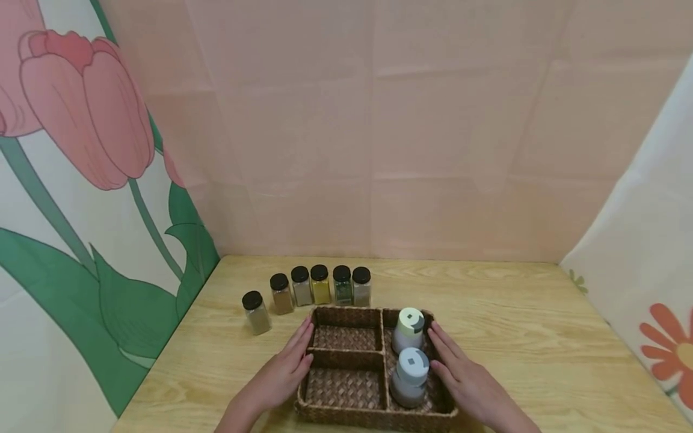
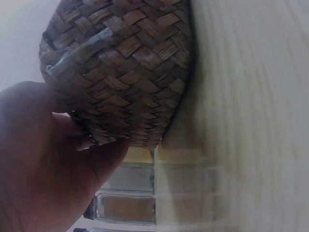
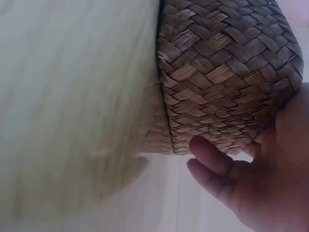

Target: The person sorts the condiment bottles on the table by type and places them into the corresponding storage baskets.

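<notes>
A brown woven basket point(image 1: 346, 415) with three compartments stands on the table in front of me. Along its left side my left hand point(image 1: 284, 370) rests with fairly straight fingers, thumb near the rim. On the opposite side lies my right hand point(image 1: 468, 382), its extended fingers and thumb at the right rim. The right compartment holds a shaker jar with a pale yellow-green lid point(image 1: 411, 322) at the back and one with a white lid point(image 1: 413, 365) in front. Both wrist views show the basket's woven outer wall point(image 2: 125, 63) with fingers close along it.
Behind the basket stands a row of small black-lidded spice jars point(image 1: 320, 285), several of them side by side. One more spice jar point(image 1: 257, 314) is set apart at the left. A pink cloth point(image 1: 379, 150) hangs behind the wooden table point(image 1: 514, 325), with flowered cloths at both sides.
</notes>
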The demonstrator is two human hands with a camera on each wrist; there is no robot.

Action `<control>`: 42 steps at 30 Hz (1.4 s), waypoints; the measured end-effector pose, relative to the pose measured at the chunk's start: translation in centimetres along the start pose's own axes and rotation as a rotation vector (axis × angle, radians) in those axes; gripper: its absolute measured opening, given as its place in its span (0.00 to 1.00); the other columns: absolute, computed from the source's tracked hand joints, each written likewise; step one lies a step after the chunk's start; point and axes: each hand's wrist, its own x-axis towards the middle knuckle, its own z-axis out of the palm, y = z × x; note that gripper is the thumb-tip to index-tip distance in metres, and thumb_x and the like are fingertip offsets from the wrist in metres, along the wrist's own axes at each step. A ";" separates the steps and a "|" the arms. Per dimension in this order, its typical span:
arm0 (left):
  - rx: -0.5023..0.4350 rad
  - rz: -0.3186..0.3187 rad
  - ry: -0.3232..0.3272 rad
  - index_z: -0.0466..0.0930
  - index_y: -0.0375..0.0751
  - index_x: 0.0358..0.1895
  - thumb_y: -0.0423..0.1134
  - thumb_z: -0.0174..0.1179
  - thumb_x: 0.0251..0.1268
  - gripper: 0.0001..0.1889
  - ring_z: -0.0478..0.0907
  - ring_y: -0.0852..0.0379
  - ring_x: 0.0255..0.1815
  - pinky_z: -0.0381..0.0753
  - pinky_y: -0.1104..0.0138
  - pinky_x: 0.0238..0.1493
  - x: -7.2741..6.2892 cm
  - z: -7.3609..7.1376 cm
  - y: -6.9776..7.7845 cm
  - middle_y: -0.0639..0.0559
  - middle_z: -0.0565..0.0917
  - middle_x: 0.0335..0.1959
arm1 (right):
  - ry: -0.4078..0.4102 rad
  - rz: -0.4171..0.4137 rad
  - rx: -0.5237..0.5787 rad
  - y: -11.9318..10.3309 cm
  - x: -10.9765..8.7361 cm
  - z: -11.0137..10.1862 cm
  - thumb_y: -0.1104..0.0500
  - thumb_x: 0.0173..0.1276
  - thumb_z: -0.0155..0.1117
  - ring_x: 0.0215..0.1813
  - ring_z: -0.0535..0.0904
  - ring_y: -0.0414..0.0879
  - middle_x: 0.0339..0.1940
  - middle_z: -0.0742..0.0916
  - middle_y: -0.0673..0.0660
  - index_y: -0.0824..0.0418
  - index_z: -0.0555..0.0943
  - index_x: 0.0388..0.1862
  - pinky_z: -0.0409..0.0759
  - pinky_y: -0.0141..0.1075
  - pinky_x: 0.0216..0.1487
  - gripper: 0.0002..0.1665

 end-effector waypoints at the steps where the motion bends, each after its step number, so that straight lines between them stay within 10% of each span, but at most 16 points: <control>1: 0.006 0.003 0.000 0.42 0.44 0.83 0.59 0.34 0.84 0.36 0.46 0.49 0.82 0.61 0.44 0.74 0.0 -0.1 0.0 0.53 0.38 0.85 | 0.017 -0.010 0.007 0.0 0.0 0.1 0.37 0.83 0.38 0.76 0.66 0.62 0.85 0.53 0.51 0.48 0.51 0.84 0.72 0.63 0.65 0.37; 13: 0.018 0.005 0.024 0.46 0.44 0.83 0.59 0.37 0.83 0.35 0.47 0.49 0.82 0.60 0.46 0.75 -0.1 -1.1 0.5 0.54 0.43 0.84 | 0.094 -0.060 0.053 -0.1 -0.1 0.6 0.51 0.84 0.47 0.79 0.59 0.60 0.84 0.56 0.54 0.53 0.56 0.83 0.67 0.60 0.70 0.33; 42: 0.165 -0.044 0.316 0.60 0.47 0.79 0.42 0.57 0.78 0.31 0.66 0.42 0.74 0.70 0.44 0.70 -0.4 -5.0 -0.3 0.43 0.67 0.76 | 0.138 -0.095 0.058 -0.2 -0.1 0.8 0.54 0.84 0.49 0.78 0.58 0.58 0.84 0.58 0.56 0.58 0.59 0.81 0.62 0.55 0.71 0.32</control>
